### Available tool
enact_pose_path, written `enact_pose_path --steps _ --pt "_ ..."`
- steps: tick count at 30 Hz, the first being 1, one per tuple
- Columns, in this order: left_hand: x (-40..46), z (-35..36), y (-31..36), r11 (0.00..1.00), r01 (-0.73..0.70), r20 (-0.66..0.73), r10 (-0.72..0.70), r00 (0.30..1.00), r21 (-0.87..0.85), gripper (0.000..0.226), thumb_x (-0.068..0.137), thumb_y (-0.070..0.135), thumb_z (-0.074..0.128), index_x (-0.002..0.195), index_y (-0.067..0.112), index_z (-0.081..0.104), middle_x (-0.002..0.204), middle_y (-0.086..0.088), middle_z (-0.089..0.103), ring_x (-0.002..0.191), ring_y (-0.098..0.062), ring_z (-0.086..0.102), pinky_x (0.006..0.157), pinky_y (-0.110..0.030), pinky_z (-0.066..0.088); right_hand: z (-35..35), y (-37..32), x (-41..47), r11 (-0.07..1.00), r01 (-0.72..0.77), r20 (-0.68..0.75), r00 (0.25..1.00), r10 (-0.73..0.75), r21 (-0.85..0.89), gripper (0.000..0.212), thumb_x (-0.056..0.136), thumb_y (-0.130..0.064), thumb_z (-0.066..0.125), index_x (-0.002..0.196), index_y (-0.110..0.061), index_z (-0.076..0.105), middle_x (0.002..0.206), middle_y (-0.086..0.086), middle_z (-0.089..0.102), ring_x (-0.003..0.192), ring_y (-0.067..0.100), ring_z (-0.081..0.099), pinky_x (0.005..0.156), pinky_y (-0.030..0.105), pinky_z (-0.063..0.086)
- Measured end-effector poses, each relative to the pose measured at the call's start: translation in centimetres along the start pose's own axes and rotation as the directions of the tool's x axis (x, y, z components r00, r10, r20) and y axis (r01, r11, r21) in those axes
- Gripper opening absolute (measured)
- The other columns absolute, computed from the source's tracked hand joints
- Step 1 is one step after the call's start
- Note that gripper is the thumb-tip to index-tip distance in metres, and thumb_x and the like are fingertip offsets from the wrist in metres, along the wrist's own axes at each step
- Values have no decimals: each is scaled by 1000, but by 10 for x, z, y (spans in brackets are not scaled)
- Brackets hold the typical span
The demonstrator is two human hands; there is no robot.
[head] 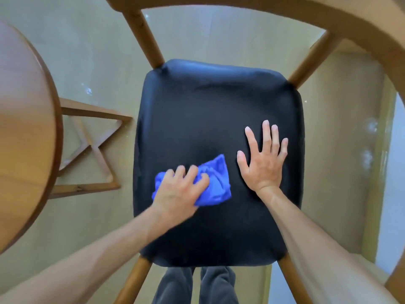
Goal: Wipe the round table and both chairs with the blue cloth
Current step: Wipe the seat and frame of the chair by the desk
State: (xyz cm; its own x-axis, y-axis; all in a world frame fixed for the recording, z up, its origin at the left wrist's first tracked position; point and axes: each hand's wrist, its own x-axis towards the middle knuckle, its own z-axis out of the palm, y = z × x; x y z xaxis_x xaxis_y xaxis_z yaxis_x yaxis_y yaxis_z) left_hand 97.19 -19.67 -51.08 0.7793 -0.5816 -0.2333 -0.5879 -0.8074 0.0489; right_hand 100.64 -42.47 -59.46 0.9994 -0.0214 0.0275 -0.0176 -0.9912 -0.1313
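— Looking straight down, what sits nearest?

— Two legs in dark grey trousers [195, 286], just below the front edge of the chair seat [219, 102]. Both bare forearms reach up over that black padded seat from the bottom corners.

— And the hands?

— They are apart. The left hand [179, 189] lies on the blue cloth [217, 183], its fingers curled down into the bunched fabric and gripping it against the seat. The cloth is crumpled, on the left-centre part of the seat, and its right end sticks out past the knuckles. That hand and forearm look slightly blurred.

— The right one?

— The right hand [263, 163] rests flat on the seat just beside the cloth, palm down, fingers straight and spread, holding nothing. It does not touch the cloth.

— What about the chair itself?

— Wooden legs splay out under the seat at the front corners, and two wooden struts rise from the far corners to a curved wooden backrest [328, 16] that arcs across the top and down the right.

— Anything to the side?

— The round counter [26, 128], brown wood, fills the left edge, near the chair but not touching it. Its wooden base [96, 150] shows below on the pale floor [98, 51].
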Motion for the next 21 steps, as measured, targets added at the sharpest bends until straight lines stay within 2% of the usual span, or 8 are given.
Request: enact_pose_path --steps 3,6,10,12,15,18,19,21 --pt "-55 12 35 952 -299 177 307 935 -73 55 43 21 72 97 18 61 83 -5 59 59 -23 47 51 -30 37 -1 0 0 1000 0 -14 1000 0 6 59 90 -46 42 146 -27 36 157 15 22 145 34 18 114 59 16" --pt "-50 13 23 918 -389 214 396 893 -76 50 48 21 69 97 22 57 80 -2 54 58 -20 44 51 -29 34 0 1 1 1000 4 -30 1000 -4 8 60 89 -45 43 146 -27 38 157 15 22 146 34 18 114 59 16" --pt "19 -10 -37 993 -100 92 106 990 -61 52 47 31 81 95 23 66 82 -7 58 61 -28 52 50 -31 44 3 2 1 1000 12 -37 999 -11 22 60 88 -45 43 146 -27 38 158 14 20 146 33 16 114 59 14" --pt "62 -22 -75 998 57 37 -57 998 -15 52 53 28 83 101 17 69 85 -14 58 64 -33 55 52 -37 47 3 0 3 1000 12 -25 1000 -12 12 61 88 -46 43 146 -27 37 158 13 19 146 33 15 115 59 13" --pt "129 -32 -116 930 362 -18 -364 931 -68 53 74 28 73 122 14 59 106 -21 51 85 -40 54 67 -46 46 2 -1 2 1000 7 2 1000 -7 -12 62 89 -46 42 147 -27 35 159 13 18 147 32 14 115 58 12" --pt "173 -32 -118 788 582 -45 -601 798 -203 44 82 28 63 122 14 52 113 -21 46 91 -43 54 73 -48 43 4 0 2 1000 11 6 1000 -11 -12 62 90 -46 41 148 -28 32 159 13 18 147 32 13 116 58 11" --pt "179 -30 -112 760 615 -72 -639 765 -209 42 81 27 63 120 14 52 113 -21 47 90 -43 54 70 -46 40 4 1 2 1000 11 5 1000 -11 -7 61 90 -46 41 148 -29 33 159 13 18 147 32 13 116 58 11" --pt "178 -27 -95 786 597 -126 -616 778 -157 39 79 24 64 114 10 54 108 -22 49 83 -41 54 64 -42 33 4 2 3 1000 10 1 1000 -10 3 59 90 -45 41 147 -29 34 158 13 20 147 31 14 116 57 10"
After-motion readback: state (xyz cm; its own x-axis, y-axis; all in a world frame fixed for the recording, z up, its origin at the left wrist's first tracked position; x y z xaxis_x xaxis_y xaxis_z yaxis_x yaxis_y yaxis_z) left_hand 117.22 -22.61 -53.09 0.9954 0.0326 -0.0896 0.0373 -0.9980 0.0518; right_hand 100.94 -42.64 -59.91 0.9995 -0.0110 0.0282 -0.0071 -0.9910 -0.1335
